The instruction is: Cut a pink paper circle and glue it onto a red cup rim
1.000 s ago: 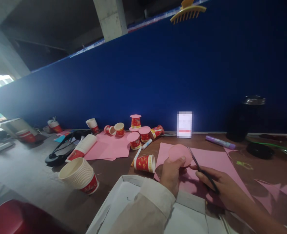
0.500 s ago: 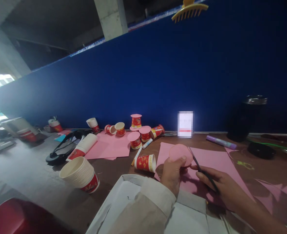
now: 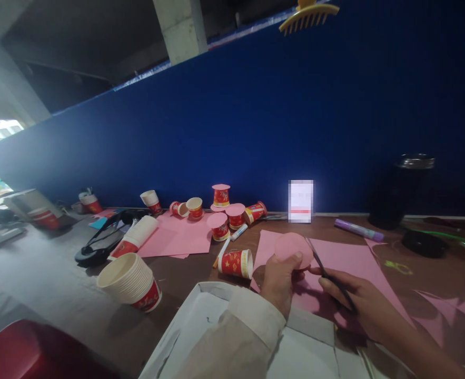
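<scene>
Between thumb and fingers, my left hand grips a pink paper circle, tilted toward me. My right hand is closed around dark scissors, whose blades lie along the circle's right edge. Whether the blades are parted is hard to make out. Beneath both hands lies a pink paper sheet on the brown table. A red paper cup rests on its side left of my left hand. Farther back, several red cups carry pink paper discs on top.
A stack of paper cups leans at the left front, near a black headband-like item. A white box sits under my left forearm. Purple glue-like tube, black bottle and paper scraps are on the right.
Almost nothing differs. Both hands, the paper circle and the scissors keep nearly the same place, with only a very slight shift of the view.
</scene>
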Action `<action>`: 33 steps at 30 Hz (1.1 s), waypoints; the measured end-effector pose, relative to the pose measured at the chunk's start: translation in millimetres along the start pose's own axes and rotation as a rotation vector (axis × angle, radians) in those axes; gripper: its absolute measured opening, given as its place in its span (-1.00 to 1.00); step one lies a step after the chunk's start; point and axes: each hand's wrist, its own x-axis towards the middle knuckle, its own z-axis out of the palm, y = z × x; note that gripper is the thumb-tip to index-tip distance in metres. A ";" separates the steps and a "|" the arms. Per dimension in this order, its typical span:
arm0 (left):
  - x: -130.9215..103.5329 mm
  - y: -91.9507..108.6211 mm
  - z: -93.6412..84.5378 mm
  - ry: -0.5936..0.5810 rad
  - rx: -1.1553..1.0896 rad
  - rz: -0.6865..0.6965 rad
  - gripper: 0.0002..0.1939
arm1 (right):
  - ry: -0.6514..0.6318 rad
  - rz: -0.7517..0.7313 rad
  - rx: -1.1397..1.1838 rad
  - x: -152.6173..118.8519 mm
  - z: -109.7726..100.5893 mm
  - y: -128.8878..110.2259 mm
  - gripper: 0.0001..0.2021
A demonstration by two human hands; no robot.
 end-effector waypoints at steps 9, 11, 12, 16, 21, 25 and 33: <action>0.3 -0.7 -0.5 0.006 0.015 -0.012 -0.56 | 0.082 -0.035 0.015 -5.4 5.1 -7.9 -0.56; 0.3 -0.5 -0.5 0.005 0.016 -0.011 -0.57 | 0.091 -0.015 0.036 -6.5 6.3 -8.7 -0.53; 0.1 -0.3 -0.4 0.002 0.019 -0.010 -0.58 | 0.065 0.003 0.043 -6.1 5.9 -8.5 -0.53; -0.8 0.9 -0.2 -0.006 0.006 -0.006 -0.58 | 0.000 -0.008 0.013 -0.8 -0.4 -4.6 -0.55; -0.4 0.0 -0.2 0.008 -0.002 -0.006 -0.56 | 0.020 -0.035 -0.036 1.6 -2.7 0.5 -0.53; 0.8 -1.4 -1.2 0.015 -0.004 -0.014 -0.54 | 0.031 -0.001 -0.010 0.0 -1.4 -1.2 -0.50; 0.4 -1.1 -1.1 0.021 -0.008 -0.016 -0.53 | 0.021 -0.012 -0.029 0.3 -2.5 -4.4 -0.54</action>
